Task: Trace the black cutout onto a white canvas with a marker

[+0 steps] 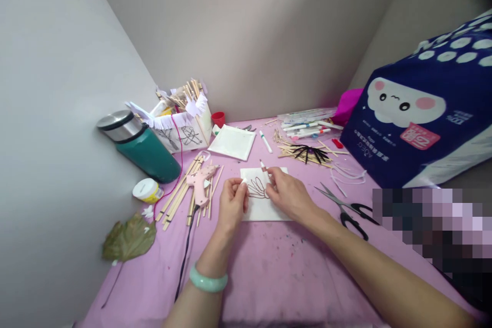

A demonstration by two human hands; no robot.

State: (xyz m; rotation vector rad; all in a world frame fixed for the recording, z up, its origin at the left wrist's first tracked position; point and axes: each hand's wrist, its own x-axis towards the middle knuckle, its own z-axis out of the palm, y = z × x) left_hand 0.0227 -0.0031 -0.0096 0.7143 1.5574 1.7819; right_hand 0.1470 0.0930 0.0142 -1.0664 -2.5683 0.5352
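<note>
A white square sheet (265, 212) lies in front of me, with brown looped lines drawn on it. My right hand (286, 189) is closed round a white marker with a brown band (263, 165), over the sheet's right half. The marker's far end points away from me, and its other end is hidden by the fingers. At the sheet's left edge my left hand (232, 196) is closed in a pinch. A small white bit shows at its fingertips, too small to name. A green bangle (208, 279) circles the left wrist.
A pink glue gun (200, 184) rests on wooden sticks at left, near a green bottle (154, 154). Open scissors (348, 207) lie right. Behind are a white square tray (232, 142), several markers (307, 128) and a black spider-like shape (310, 152). A blue bag (415, 113) stands right.
</note>
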